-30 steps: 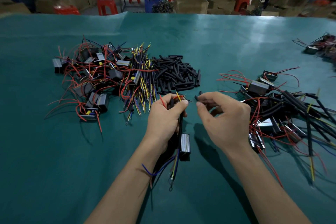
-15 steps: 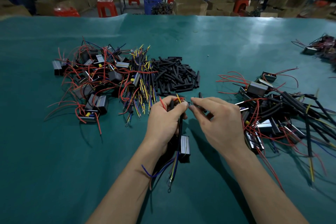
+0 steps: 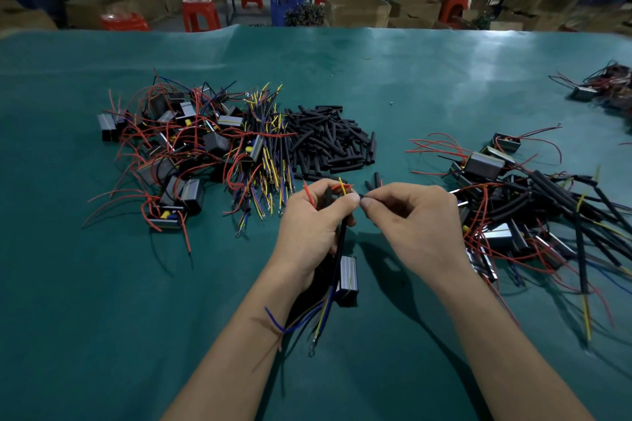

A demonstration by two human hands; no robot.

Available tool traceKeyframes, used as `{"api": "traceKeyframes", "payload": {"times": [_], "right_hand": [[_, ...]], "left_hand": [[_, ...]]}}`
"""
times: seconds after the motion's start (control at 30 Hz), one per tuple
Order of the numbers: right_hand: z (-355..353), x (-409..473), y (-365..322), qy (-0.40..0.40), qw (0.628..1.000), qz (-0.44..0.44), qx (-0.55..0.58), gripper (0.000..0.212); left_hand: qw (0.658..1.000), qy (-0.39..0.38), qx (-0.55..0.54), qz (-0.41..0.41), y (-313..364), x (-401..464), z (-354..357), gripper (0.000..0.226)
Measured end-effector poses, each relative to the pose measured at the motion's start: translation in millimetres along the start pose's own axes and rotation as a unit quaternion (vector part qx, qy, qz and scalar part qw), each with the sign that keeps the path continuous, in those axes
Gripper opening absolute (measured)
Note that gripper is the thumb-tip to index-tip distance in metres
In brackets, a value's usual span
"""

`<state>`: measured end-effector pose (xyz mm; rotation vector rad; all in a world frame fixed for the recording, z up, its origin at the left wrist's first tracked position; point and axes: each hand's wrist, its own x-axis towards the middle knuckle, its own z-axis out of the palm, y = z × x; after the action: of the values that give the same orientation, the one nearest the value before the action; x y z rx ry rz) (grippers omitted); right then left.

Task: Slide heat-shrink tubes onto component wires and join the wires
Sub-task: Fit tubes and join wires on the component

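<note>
Your left hand (image 3: 313, 225): grip curled round a bundle of wires (image 3: 337, 239), with red and yellow ends poking up above the fingers. A black sleeved length runs down from the fist, and blue, yellow and black strands trail past your wrist onto the surface (image 3: 102, 318). A boxed component (image 3: 347, 277) hangs at the bundle's lower end, just beside your left wrist.

Your right hand (image 3: 415, 222): thumb and forefinger pinch a small dark piece at the point where the two hands meet. Whether it is a tube or a bare wire tip is too small to tell.

Loose heat-shrink tubes (image 3: 330, 142): a black heap lying just beyond your hands, with two strays (image 3: 372, 181) near your right knuckles.

Unfinished components (image 3: 178, 147): a tangle of boxes with red leads on the far left, touching a sheaf of yellow and dark wires (image 3: 266, 150) that borders the tube heap.

Sleeved assemblies (image 3: 533, 202): a pile on the right, its nearest pieces just beside your right hand and wrist.

A further small pile (image 3: 605, 85) lies at the far right edge.

Open room: bare green cover in front of the left pile and to either side of your forearms; a broad bare band runs between the heaps and the far edge of the surface. Beyond that edge stand red stools (image 3: 200, 14) and cardboard boxes (image 3: 359, 12).
</note>
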<state>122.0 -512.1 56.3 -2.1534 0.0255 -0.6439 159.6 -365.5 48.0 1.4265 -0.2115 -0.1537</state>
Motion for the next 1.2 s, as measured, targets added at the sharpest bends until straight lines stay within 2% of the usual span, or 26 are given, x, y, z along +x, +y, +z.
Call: {"api": "traceKeyframes", "payload": {"times": [0.1, 0.17, 0.23, 0.33, 0.37, 0.4, 0.43, 0.47, 0.57, 0.6, 0.63, 0.7, 0.77, 0.97, 1.07, 1.2], "right_hand": [[-4.3, 3.6, -2.3, -0.044, 0.991, 0.094, 0.086, 0.017], [-7.1, 5.7, -4.9, -0.08, 0.955, 0.196, 0.21, 0.022], [-8.4, 7.0, -9.3, -0.113, 0.887, 0.309, 0.323, 0.021], [-7.1, 7.9, -13.4, -0.141, 0.747, 0.447, 0.472, 0.008], [-5.8, 7.7, -14.5, -0.143, 0.716, 0.463, 0.503, 0.008], [-4.7, 6.9, -15.4, -0.144, 0.704, 0.463, 0.518, 0.008], [-3.7, 5.9, -16.1, -0.143, 0.716, 0.452, 0.512, 0.009], [-2.8, 4.6, -16.4, -0.138, 0.752, 0.427, 0.483, 0.012], [-1.3, 1.9, -11.6, -0.077, 0.918, 0.253, 0.296, 0.017], [-1.5, 1.3, -8.6, -0.048, 0.961, 0.181, 0.204, 0.015], [-2.3, 1.3, -5.2, -0.017, 0.988, 0.108, 0.109, 0.011], [-3.3, 1.0, -1.8, 0.013, 1.0, -0.007, -0.013, 0.011], [-3.2, -0.3, -1.0, 0.008, 0.996, -0.067, -0.055, 0.013], [-6.0, -0.6, -1.4, 0.026, 0.985, -0.132, -0.112, 0.005], [-5.7, -0.7, -2.7, 0.014, 0.99, -0.107, -0.092, 0.001], [-7.7, 3.0, -3.0, -0.031, 0.995, 0.065, 0.076, 0.007]], "left_hand": [[1.0, -0.015, -0.001, 0.0, 0.6, 0.5, -0.5, 0.01], [0.999, -0.032, 0.007, 0.002, 0.7, 0.7, -1.9, 0.014], [0.999, -0.047, 0.022, 0.006, 1.4, 0.8, -3.0, 0.017], [0.998, -0.052, 0.021, 0.01, 2.9, 0.5, -3.5, 0.015], [0.999, -0.051, 0.015, 0.009, 3.4, 0.4, -3.7, 0.014], [0.999, -0.049, 0.01, 0.008, 3.9, 0.3, -3.9, 0.014], [0.999, -0.047, 0.005, 0.007, 4.5, 0.0, -4.0, 0.014], [0.999, -0.044, -0.001, 0.005, 4.9, -0.3, -4.0, 0.014], [0.999, -0.025, -0.03, -0.014, 5.4, -0.8, -2.0, 0.014], [0.999, -0.018, -0.037, -0.02, 5.0, -0.8, -1.0, 0.014], [0.999, -0.012, -0.037, -0.022, 4.5, -0.3, -0.2, 0.015], [0.999, -0.006, -0.028, -0.019, 3.8, 0.5, 0.0, 0.018], [1.0, -0.007, -0.019, -0.018, 3.4, 0.4, -0.1, 0.018], [1.0, -0.014, -0.005, -0.011, 2.1, 0.1, -1.4, 0.013], [1.0, -0.02, -0.001, 0.003, 1.5, -0.2, -2.7, 0.015], [0.999, -0.039, 0.009, 0.007, 1.8, -0.6, -2.7, 0.016]]}}
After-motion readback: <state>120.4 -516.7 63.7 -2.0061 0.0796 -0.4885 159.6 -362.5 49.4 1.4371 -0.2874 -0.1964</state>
